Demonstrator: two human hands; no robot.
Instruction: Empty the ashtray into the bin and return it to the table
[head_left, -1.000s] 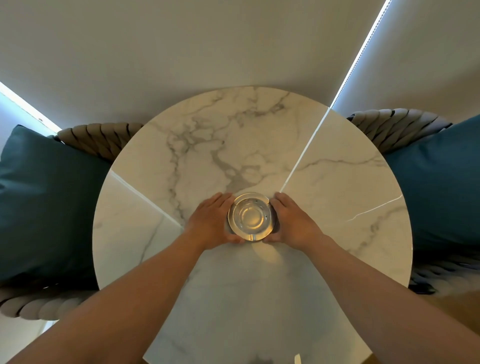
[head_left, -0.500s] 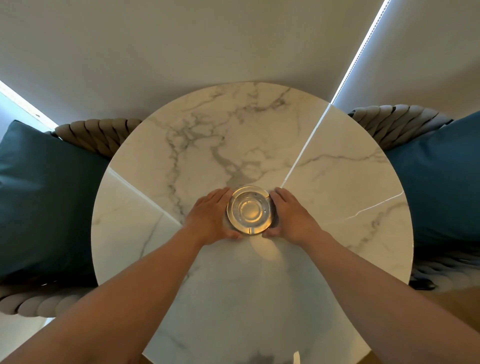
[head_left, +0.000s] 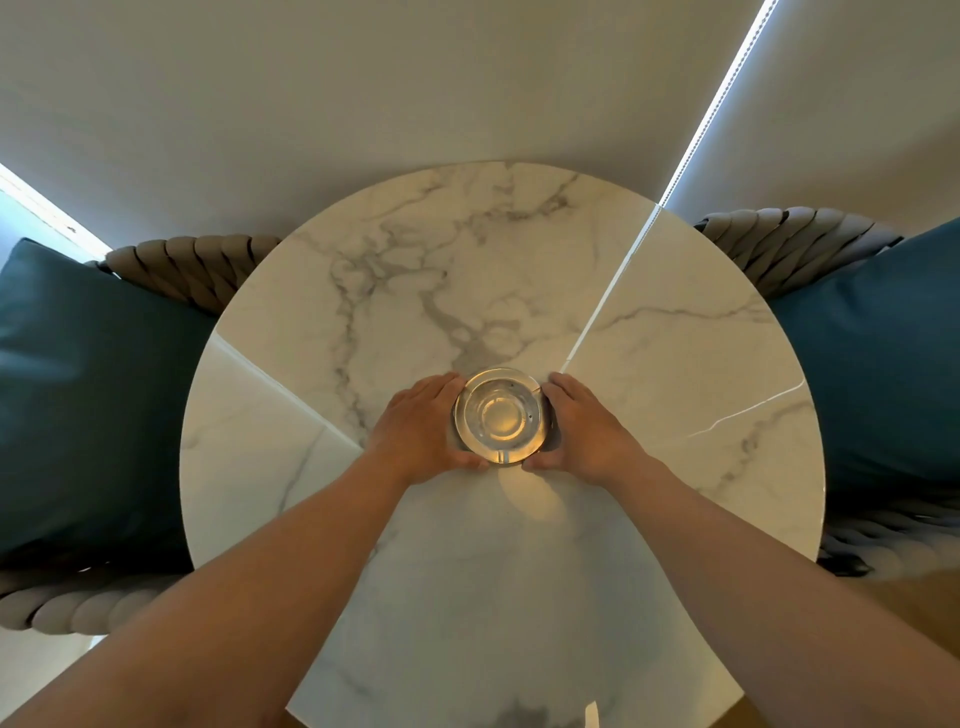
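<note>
a round glass ashtray (head_left: 500, 417) sits near the middle of a round white marble table (head_left: 675, 364), and both hands are cupped against it — the left hand (head_left: 423, 434) on its left side, the right hand (head_left: 584, 431) on its right. fingers curve round the far rim and the thumbs meet the near edge, so the ashtray is grasped between the two hands (whether it rests on the marble or is just lifted i cannot tell). the bowl looks clear, with a warm glow below it on the tabletop. on either side stand woven chairs with a teal cushion (head_left: 88, 389) at left — another teal cushion (head_left: 878, 364) at right.
</note>
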